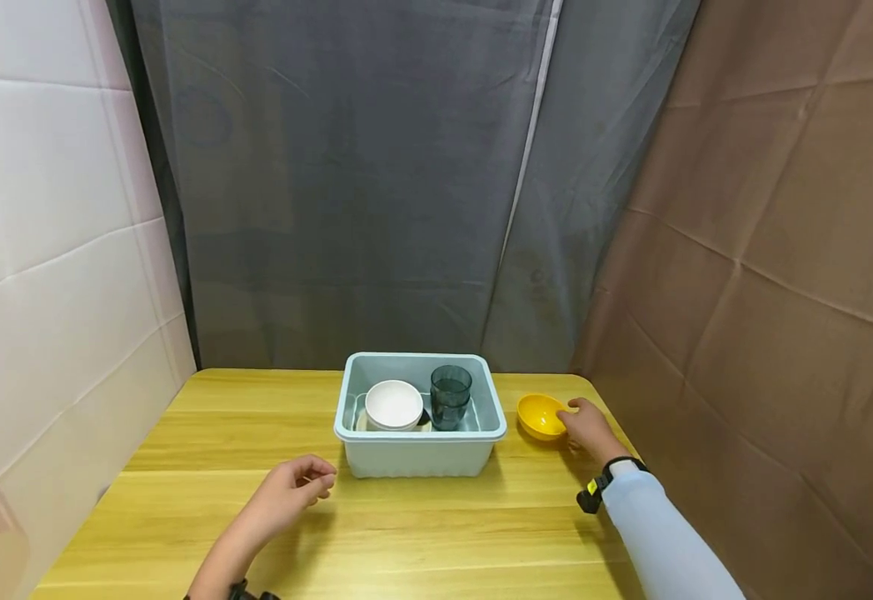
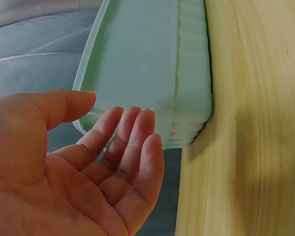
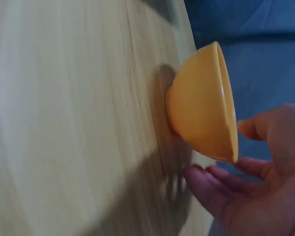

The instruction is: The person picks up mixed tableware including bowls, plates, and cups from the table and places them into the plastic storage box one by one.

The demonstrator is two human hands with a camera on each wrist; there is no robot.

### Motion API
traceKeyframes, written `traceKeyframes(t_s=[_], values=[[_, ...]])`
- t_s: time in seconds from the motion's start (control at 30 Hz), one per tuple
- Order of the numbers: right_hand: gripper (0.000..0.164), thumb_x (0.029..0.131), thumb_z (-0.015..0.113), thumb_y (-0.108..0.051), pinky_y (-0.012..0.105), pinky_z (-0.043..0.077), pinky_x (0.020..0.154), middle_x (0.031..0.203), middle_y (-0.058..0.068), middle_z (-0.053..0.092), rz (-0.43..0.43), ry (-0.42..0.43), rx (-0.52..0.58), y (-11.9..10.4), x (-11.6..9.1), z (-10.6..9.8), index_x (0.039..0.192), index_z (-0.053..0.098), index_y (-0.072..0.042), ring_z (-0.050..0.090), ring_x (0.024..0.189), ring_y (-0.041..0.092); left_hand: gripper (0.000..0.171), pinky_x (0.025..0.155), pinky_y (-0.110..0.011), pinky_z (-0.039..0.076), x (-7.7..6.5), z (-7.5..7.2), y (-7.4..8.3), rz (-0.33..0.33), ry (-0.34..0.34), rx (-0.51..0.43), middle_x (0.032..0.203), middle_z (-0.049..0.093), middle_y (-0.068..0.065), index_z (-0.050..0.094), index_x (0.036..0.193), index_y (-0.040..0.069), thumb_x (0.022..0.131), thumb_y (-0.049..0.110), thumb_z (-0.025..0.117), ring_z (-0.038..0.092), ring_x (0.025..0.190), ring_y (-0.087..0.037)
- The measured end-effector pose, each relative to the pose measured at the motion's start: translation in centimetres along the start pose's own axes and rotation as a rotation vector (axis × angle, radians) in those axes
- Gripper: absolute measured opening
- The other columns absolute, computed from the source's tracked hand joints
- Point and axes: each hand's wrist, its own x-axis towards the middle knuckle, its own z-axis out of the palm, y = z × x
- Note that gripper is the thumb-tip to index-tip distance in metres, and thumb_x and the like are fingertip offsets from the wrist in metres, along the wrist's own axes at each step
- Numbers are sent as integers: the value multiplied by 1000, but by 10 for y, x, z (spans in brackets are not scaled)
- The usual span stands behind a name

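Note:
A yellow bowl [image 1: 541, 417] stands upright on the wooden table, to the right of a pale blue-green plastic bin [image 1: 420, 457]. My right hand [image 1: 589, 429] is at the bowl's right rim. In the right wrist view, the thumb of that hand [image 3: 265, 167] is close to the rim, and the fingers lie loosely below the bowl's side with a gap. Whether the thumb touches the rim, I cannot tell. Left of the bin, my left hand [image 1: 290, 492] hovers above the table, palm turned toward the bin [image 2: 137, 64], fingers loosely bent and holding nothing.
Inside the bin are white bowls [image 1: 394, 405], dark clear cups [image 1: 450, 396] that look stacked, and a partly hidden dark item. Grey cloth [image 1: 346, 183] hangs behind the table [image 1: 406, 533], white cloth [image 1: 54, 250] at left and brown cloth [image 1: 789, 250] at right.

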Motion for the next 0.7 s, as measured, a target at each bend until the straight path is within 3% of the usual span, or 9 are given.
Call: traceKeyframes(t_s=[0.23, 0.4, 0.7], values=[[65, 114, 47, -21, 57, 50, 117, 166, 38, 33, 108, -79, 186, 0, 18, 6, 166, 27, 13, 49, 142, 46, 22, 80, -38, 63, 0, -1, 1, -11, 8, 7, 105, 74, -14, 73, 119, -4, 108, 15, 72, 72, 92, -22], [63, 112, 45, -13, 57, 49, 117, 164, 38, 35, 128, -76, 210, -1, 21, 8, 165, 28, 14, 49, 139, 47, 22, 81, -42, 63, -1, -3, 0, -20, 11, 3, 105, 73, -14, 73, 120, -4, 108, 15, 71, 72, 93, -24], [56, 107, 46, -1, 50, 60, 105, 156, 40, 45, 95, -56, 227, 2, 21, 9, 159, 38, 18, 59, 129, 45, 20, 78, -33, 61, -3, -4, 0, -13, 32, 4, 104, 74, -13, 74, 120, -3, 108, 13, 72, 72, 93, -25]])
